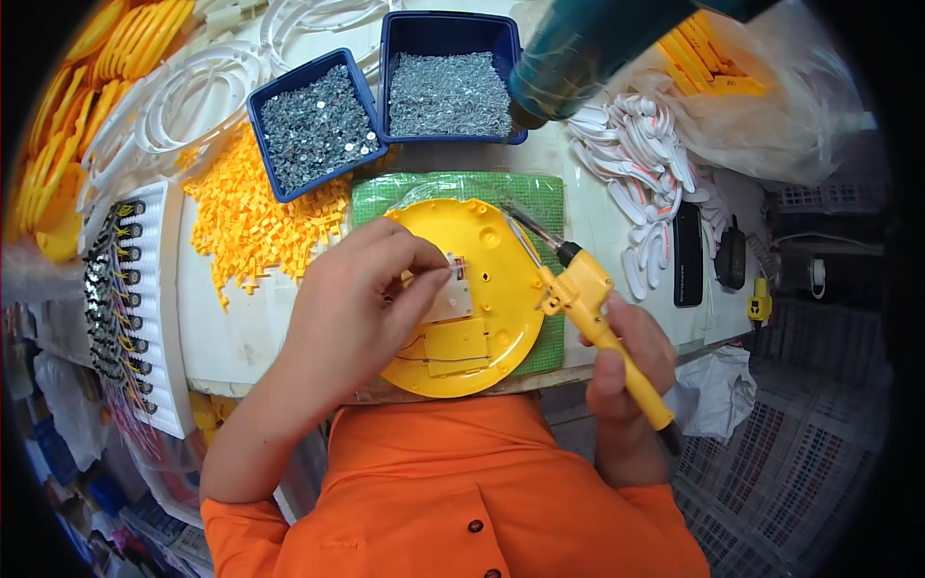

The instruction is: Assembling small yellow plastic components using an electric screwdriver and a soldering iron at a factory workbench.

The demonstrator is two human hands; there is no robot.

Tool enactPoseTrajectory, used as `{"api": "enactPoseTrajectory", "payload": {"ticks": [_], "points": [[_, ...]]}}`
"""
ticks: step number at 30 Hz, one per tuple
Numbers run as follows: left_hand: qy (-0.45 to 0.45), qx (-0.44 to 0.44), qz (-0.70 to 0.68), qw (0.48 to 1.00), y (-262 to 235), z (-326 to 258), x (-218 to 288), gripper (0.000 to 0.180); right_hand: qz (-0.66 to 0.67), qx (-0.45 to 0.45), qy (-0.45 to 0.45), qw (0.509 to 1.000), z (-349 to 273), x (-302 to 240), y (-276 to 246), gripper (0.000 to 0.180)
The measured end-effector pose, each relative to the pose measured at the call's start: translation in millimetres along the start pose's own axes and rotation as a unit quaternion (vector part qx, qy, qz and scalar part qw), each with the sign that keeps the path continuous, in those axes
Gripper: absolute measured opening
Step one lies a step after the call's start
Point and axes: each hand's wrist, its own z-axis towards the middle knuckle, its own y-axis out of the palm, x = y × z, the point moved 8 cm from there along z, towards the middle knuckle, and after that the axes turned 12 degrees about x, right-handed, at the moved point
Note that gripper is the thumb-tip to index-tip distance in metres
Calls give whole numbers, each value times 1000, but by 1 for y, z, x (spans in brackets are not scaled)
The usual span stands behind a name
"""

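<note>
A round yellow plastic housing (515, 332) lies on a green mat (553, 212) in front of me. Inside it are a white block (455, 302), a yellow rectangular cover (457, 345) and thin dark wires. My left hand (366, 284) hovers over the housing's left side, thumb and forefinger pinched beside the white block. Whatever those fingertips grip is too small to make out. In my right hand (631, 361) is a yellow soldering gun (582, 287), held by its handle. Its metal tip points up and left, over the housing's upper right edge.
Two blue bins, one of small metal discs (318, 120) and one of screws (448, 91), stand behind the mat. Small yellow parts (260, 207) are heaped left, beside a white tray (166, 318) of wired components. White curved pieces (641, 164) lie right; a teal tool (588, 53) hangs above.
</note>
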Motion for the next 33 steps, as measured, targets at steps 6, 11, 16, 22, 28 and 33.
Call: {"api": "enactPoseTrajectory", "payload": {"ticks": [6,11,16,22,28,33], "points": [[18,-17,73,997,11,-2,-19,7,97,90,192,972,-8,19,-15,42],[93,27,102,990,11,-2,-12,8,120,12,206,971,-9,13,-8,42],[94,20,96,991,14,-4,-16,8,111,15,148,983,-2,8,-4,36],[96,21,88,991,15,-6,-17,9,109,22,137,984,-2,7,-1,35],[92,24,91,991,16,-6,-19,9,105,30,136,985,0,6,-3,34],[97,26,111,989,18,-6,-16,9,107,29,147,983,-2,8,-2,34]]}}
